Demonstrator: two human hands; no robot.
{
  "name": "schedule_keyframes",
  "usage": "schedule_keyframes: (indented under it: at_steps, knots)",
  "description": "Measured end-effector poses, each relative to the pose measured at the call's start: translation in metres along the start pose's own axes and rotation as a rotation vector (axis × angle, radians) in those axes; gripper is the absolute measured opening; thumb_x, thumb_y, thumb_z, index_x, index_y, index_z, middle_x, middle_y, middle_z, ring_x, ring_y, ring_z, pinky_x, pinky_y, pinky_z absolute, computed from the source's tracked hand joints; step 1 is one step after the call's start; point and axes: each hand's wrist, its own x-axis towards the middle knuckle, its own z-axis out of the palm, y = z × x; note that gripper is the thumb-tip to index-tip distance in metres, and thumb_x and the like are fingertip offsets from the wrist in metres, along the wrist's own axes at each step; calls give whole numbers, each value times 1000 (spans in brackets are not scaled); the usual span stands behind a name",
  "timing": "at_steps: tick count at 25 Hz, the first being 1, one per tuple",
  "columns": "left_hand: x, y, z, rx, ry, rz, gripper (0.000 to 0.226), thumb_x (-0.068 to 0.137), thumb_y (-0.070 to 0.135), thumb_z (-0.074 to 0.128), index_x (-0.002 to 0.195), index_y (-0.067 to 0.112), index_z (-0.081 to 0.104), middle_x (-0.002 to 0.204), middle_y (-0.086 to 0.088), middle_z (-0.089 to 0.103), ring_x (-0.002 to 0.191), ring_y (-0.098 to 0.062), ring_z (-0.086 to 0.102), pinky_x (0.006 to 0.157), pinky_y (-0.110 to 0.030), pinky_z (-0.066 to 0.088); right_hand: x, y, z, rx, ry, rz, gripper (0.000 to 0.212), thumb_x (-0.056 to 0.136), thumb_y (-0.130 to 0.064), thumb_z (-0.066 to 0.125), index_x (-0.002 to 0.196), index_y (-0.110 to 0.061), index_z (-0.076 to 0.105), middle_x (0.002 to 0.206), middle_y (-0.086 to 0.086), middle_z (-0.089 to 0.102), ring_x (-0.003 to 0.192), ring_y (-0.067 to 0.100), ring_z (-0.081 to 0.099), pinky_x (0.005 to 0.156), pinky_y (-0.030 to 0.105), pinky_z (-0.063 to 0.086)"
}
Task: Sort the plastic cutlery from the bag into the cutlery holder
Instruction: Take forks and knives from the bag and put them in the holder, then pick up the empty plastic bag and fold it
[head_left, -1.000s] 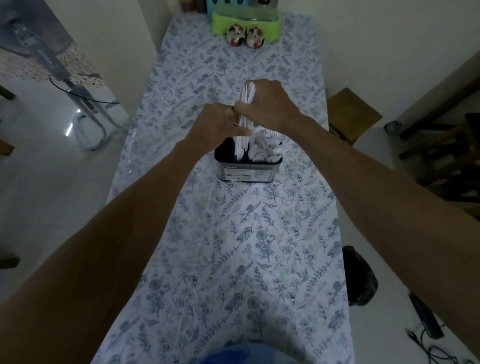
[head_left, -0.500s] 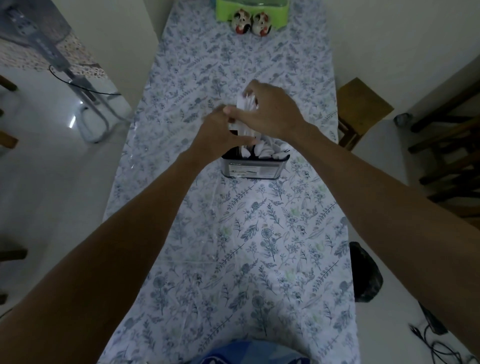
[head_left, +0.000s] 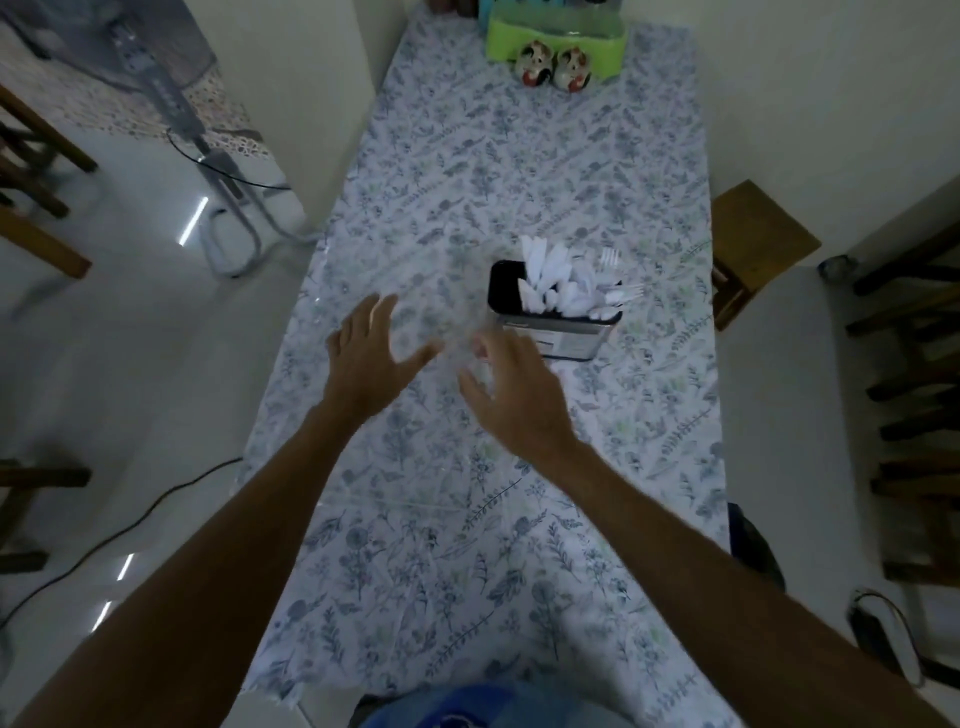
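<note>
Both hands have drawn back from the cutlery holder (head_left: 555, 312); left hand (head_left: 363, 358) and right hand (head_left: 511, 395) are spread, empty. Beyond the right hand, light, slippery plastic cutlery (head_left: 563, 283) is best pinched by its handles.

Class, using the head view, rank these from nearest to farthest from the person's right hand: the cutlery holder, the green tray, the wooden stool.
From the right hand:
1. Cutlery holder, just beyond the fingers.
2. Wooden stool, off the table's right edge.
3. Green tray, at the table's far end.

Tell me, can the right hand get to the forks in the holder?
Probably yes. The right hand is open and holds nothing, just in front of the cutlery holder; the forks stick up with nothing covering them.
</note>
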Motion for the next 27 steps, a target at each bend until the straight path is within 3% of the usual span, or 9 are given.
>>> schedule_keyframes:
  at_steps: [2, 4, 7, 12, 16, 18, 22, 24, 27]
  knots:
    - [-22, -42, 3, -7, -76, -168, 103, 79, 89, 41, 157, 23, 24, 166, -12, 21, 152, -33, 21, 119, -59, 16, -24, 6, 45, 64, -271, 398, 50, 92, -35, 60, 134, -13, 45, 128, 12, 52, 117, 30, 50, 86, 44, 52]
    - [-32, -74, 0, 8, -119, -246, 100, 81, 85, 46, 158, 24, 24, 166, -12, 20, 151, -34, 20, 119, -59, 16, -26, 14, 69, 120, -380, 628, 57, 91, -35, 61, 138, -13, 39, 134, 15, 48, 122, 35, 49, 92, 46, 50]
    - [-26, -113, -10, 12, -126, -282, 90, 85, 76, 54, 155, 23, 32, 163, -15, 27, 148, -37, 27, 116, -60, 22, -5, 19, 87, 178, -297, 780, 55, 89, -29, 62, 137, -10, 43, 132, 17, 54, 119, 35, 55, 94, 44, 51]
    - [23, -156, -12, -184, -157, -395, 87, 86, 59, 69, 152, 12, 36, 148, -24, 44, 137, -42, 42, 113, -54, 34, 43, 21, 111, 283, -171, 1054, 42, 87, -33, 64, 122, -12, 53, 108, 7, 58, 99, 30, 61, 79, 36, 52]
    - [60, -179, -13, -340, -123, -454, 73, 87, 51, 71, 137, 1, 52, 130, -19, 61, 118, -33, 60, 101, -43, 48, 57, 18, 126, 240, -100, 1147, 26, 82, -35, 68, 98, -17, 59, 94, 6, 62, 81, 25, 59, 64, 30, 45]
    - [72, -191, -11, -419, -150, -503, 66, 82, 58, 68, 120, 5, 65, 112, -13, 71, 102, -30, 69, 91, -44, 56, 57, 12, 133, 191, -73, 1134, 13, 77, -34, 69, 85, -25, 66, 90, 5, 67, 82, 25, 62, 69, 30, 51]
    - [70, -190, -13, -580, -155, -488, 36, 84, 40, 64, 83, 4, 71, 78, -8, 72, 72, -29, 72, 76, -52, 61, 53, 1, 132, 157, -55, 1113, 11, 76, -30, 70, 76, -20, 75, 80, 6, 72, 78, 24, 67, 74, 35, 59]
    - [64, -191, -19, -585, -136, -474, 26, 89, 32, 70, 88, 6, 74, 86, -13, 75, 69, -18, 68, 71, -37, 58, 51, 0, 122, 254, -77, 1167, 12, 79, -21, 71, 72, -11, 71, 70, 8, 70, 68, 23, 65, 68, 34, 55]
    - [55, -188, -40, -765, -72, -500, 33, 87, 22, 80, 113, 5, 69, 95, -16, 75, 70, -16, 68, 67, -28, 53, 42, -2, 96, 763, -77, 1252, 23, 79, 0, 75, 100, 3, 66, 65, 11, 69, 57, 22, 61, 62, 33, 54]
